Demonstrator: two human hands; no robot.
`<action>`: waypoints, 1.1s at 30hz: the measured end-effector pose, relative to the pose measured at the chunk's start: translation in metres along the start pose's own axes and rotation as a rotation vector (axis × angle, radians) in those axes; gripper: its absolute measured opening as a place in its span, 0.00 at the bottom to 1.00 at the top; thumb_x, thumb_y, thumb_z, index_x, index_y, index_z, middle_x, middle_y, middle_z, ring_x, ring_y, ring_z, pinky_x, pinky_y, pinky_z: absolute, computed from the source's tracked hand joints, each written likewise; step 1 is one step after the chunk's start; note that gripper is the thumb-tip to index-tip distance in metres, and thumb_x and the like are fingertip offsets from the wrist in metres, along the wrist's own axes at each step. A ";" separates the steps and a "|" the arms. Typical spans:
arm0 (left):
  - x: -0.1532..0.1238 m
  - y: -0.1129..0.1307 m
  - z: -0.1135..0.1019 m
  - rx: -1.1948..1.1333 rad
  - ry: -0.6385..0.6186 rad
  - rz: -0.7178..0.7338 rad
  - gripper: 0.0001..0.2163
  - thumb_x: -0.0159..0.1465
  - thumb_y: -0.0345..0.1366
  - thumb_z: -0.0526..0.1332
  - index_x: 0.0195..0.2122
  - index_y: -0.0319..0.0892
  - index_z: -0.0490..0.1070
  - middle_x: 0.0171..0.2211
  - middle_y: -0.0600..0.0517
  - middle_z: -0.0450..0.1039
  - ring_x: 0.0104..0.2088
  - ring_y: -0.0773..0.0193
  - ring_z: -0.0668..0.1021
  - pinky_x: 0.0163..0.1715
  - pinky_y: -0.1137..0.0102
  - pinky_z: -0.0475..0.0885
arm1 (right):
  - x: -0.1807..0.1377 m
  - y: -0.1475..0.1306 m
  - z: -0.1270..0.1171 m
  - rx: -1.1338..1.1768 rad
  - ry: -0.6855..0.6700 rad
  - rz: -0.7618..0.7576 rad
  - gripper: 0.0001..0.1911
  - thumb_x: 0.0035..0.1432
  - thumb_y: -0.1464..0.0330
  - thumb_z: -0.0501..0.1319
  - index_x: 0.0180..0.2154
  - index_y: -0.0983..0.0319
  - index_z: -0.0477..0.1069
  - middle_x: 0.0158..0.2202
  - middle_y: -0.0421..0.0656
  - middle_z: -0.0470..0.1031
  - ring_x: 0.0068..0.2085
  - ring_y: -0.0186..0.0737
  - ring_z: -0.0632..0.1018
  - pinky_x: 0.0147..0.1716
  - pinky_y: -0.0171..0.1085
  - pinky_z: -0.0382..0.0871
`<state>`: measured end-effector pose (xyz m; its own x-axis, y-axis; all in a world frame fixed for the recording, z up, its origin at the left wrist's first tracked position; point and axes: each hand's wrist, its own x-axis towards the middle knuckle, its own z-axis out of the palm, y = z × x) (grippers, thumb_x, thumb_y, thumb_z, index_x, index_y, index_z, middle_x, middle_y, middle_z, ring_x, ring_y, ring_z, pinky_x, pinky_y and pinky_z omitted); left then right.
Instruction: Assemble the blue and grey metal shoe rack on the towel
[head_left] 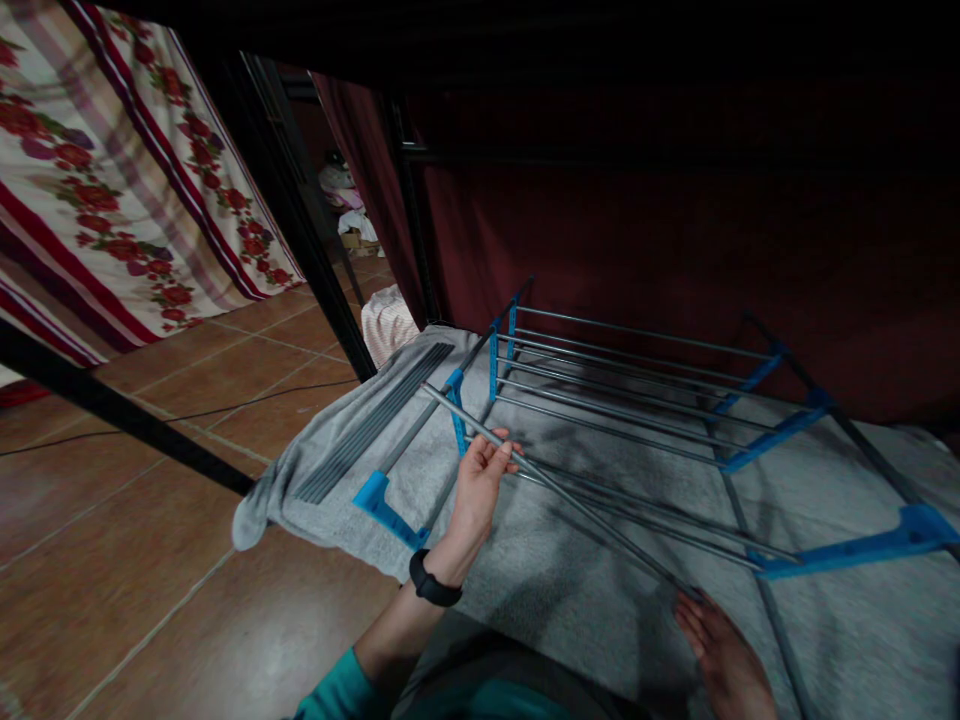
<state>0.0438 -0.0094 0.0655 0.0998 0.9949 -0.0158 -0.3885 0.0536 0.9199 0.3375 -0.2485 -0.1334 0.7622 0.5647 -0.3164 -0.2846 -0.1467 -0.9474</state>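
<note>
Right hand (724, 655), fingers open, at the near end of the metal rod (585, 510); left hand (480, 480) grips it, long axis slanting far-left to near-right

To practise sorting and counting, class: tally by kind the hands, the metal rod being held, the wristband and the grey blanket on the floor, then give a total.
hands: 2, left hand and right hand
metal rod, in the left grip: 1
black wristband: 1
grey blanket: 1
total: 5

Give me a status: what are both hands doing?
Left hand gripping metal rod. Right hand at its near end. Blue-jointed rack lies beyond on grey blanket.
</note>
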 end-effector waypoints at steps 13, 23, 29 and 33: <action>0.000 0.002 0.007 0.053 -0.020 -0.010 0.19 0.57 0.47 0.74 0.44 0.41 0.80 0.35 0.48 0.80 0.37 0.61 0.80 0.36 0.69 0.74 | -0.010 -0.009 0.034 0.130 -0.174 0.246 0.27 0.33 0.54 0.76 0.39 0.55 0.79 0.41 0.52 0.85 0.45 0.58 0.85 0.51 0.57 0.79; -0.010 -0.015 0.015 0.096 -0.086 -0.034 0.19 0.57 0.47 0.73 0.44 0.41 0.80 0.32 0.50 0.79 0.36 0.61 0.78 0.40 0.67 0.71 | -0.066 -0.025 0.112 0.147 -0.241 0.395 0.38 0.29 0.47 0.78 0.42 0.58 0.76 0.43 0.54 0.84 0.46 0.57 0.84 0.52 0.54 0.77; -0.013 -0.021 0.017 0.177 -0.156 0.023 0.17 0.63 0.47 0.68 0.49 0.43 0.78 0.33 0.50 0.78 0.38 0.58 0.78 0.44 0.64 0.71 | -0.077 -0.021 0.125 0.037 -0.394 0.362 0.36 0.32 0.47 0.78 0.43 0.57 0.80 0.43 0.50 0.85 0.42 0.54 0.84 0.44 0.50 0.79; -0.012 -0.012 0.017 0.277 -0.234 0.116 0.18 0.66 0.46 0.65 0.52 0.43 0.76 0.31 0.51 0.77 0.37 0.58 0.77 0.45 0.64 0.71 | -0.067 -0.013 0.113 -0.089 -0.388 0.288 0.35 0.36 0.44 0.76 0.43 0.56 0.82 0.39 0.48 0.85 0.37 0.50 0.84 0.40 0.47 0.78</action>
<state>0.0626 -0.0231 0.0613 0.2885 0.9448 0.1551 -0.1502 -0.1154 0.9819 0.2248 -0.1925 -0.0943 0.3820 0.7493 -0.5409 -0.3881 -0.4011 -0.8297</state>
